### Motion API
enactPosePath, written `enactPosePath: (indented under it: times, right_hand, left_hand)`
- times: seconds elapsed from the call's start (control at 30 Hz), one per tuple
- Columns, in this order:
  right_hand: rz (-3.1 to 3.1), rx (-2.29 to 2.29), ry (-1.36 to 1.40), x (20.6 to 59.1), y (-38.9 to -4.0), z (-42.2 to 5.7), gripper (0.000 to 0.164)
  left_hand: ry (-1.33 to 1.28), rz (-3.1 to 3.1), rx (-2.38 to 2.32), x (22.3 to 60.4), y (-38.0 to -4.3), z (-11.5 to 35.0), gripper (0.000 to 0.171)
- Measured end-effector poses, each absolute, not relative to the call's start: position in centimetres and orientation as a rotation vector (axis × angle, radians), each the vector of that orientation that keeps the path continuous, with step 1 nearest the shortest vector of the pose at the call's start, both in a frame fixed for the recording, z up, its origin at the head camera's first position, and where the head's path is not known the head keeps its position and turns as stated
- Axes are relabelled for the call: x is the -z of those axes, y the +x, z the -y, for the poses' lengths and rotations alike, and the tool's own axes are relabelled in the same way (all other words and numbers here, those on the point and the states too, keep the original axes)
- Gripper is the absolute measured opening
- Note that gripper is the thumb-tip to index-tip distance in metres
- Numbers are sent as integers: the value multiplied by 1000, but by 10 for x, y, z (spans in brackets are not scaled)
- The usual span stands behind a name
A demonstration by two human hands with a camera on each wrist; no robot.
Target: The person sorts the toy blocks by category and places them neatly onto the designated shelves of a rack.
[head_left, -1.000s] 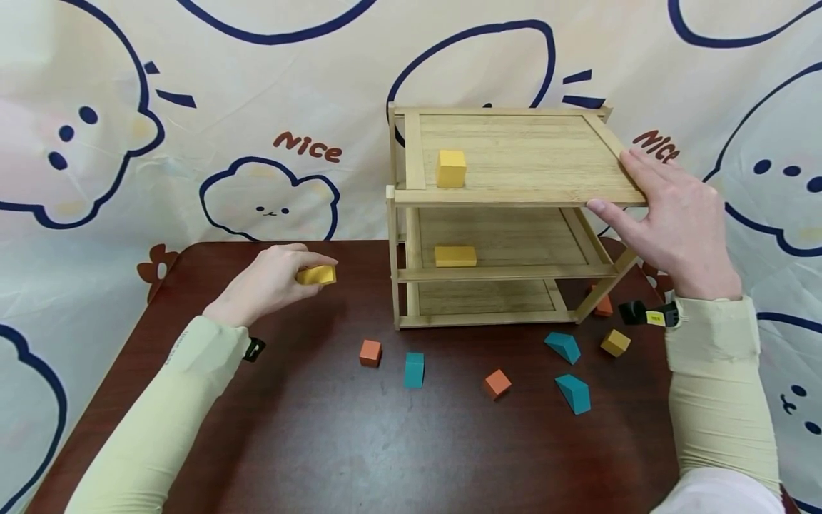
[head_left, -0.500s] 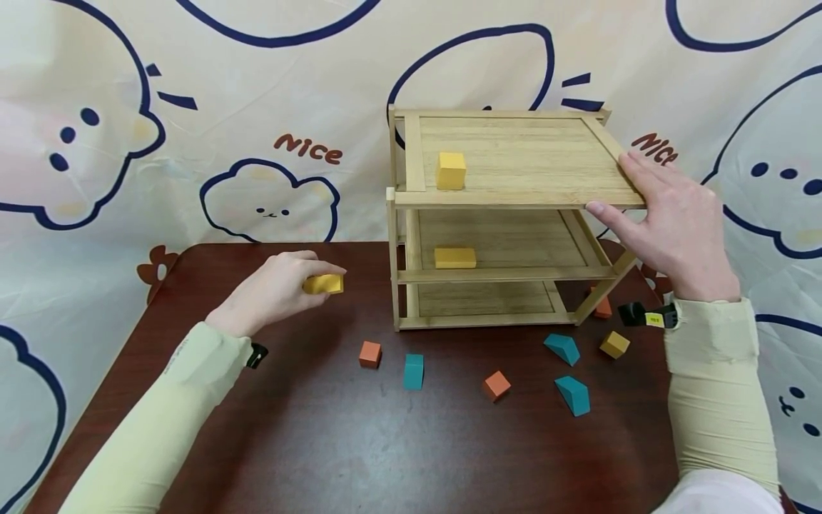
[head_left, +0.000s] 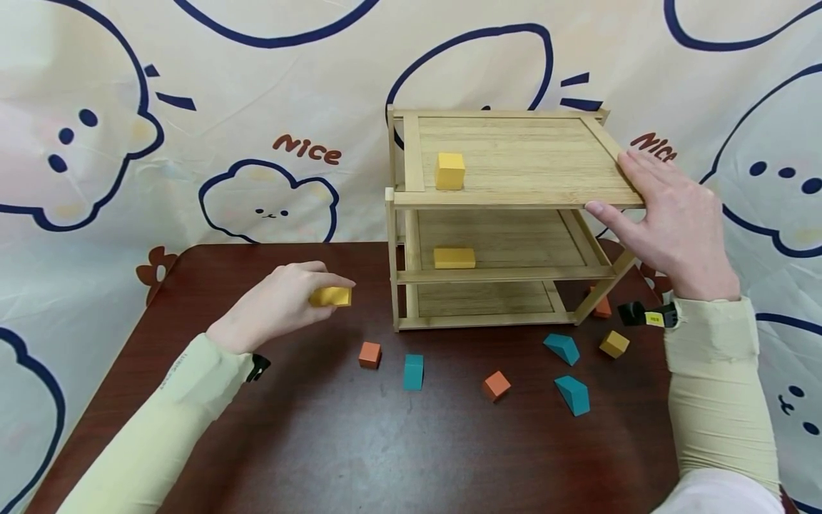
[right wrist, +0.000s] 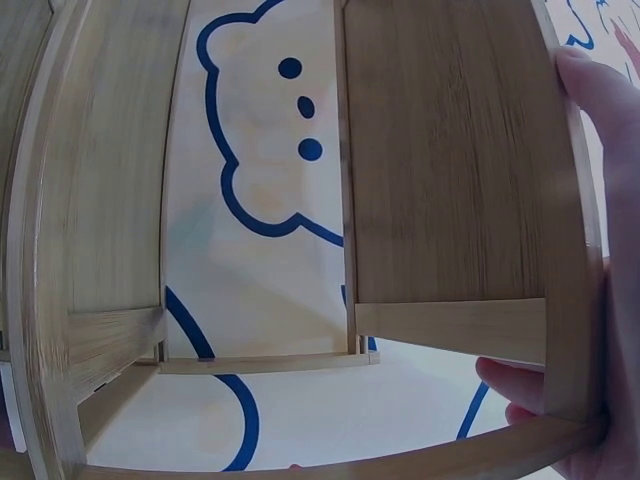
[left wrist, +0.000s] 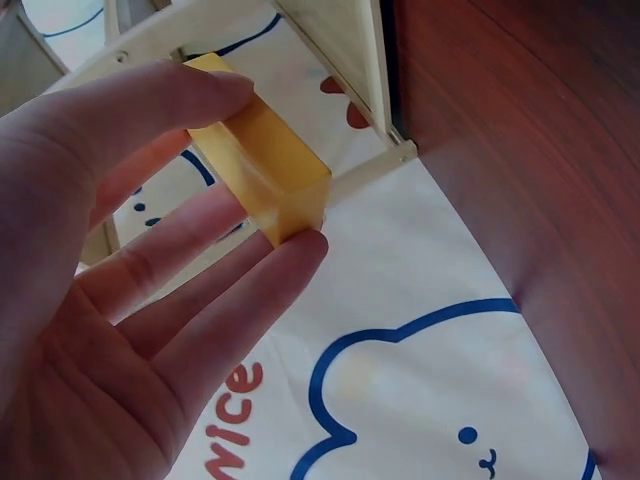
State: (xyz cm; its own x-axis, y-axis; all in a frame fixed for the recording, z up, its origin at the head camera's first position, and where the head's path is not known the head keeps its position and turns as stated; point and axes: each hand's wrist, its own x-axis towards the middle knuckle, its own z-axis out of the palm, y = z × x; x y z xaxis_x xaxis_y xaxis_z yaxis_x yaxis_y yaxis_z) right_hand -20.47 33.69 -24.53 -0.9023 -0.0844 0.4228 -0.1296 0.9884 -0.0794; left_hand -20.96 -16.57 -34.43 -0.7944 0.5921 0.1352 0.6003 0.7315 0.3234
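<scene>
- Yellow block [head_left: 331, 297]: located left of the wooden shelf [head_left: 514, 273], apart from it, held above the table [head_left: 385, 464].
- Left hand [head_left: 276, 303]: pinches the yellow block between thumb and fingertips; the grip is parted only by the width of the block.
- Right hand [head_left: 681, 221]: grips the front right corner of the wooden shelf's top tier, thumb at the front edge, fingers along the right edge.
- Upper block [head_left: 449, 171]: yellow, stands on the shelf's top tier, near its front left corner.
- Middle block [head_left: 454, 258]: yellow, lies on the shelf's middle tier, toward the left.
- In front of the shelf, left to right: left orange cube [head_left: 369, 355], teal block [head_left: 414, 373], right orange cube [head_left: 496, 386].
- Before the shelf's front right leg: rear teal wedge [head_left: 561, 349], front teal wedge [head_left: 573, 395], small yellow block [head_left: 614, 344].
- Orange piece [head_left: 602, 307]: beside that leg, partly hidden by it.
- Printed cloth [head_left: 270, 86]: hangs behind the shelf, bearing dark blue outlines.
</scene>
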Motion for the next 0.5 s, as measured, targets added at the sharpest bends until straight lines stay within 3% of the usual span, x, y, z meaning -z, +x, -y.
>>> enactPosePath:
  times: [0.5]
  right_hand:
    - [2708, -158, 158, 245, -205, -338, 90]
  left_hand:
    - [-1176, 2786, 553, 342, -197, 150, 43]
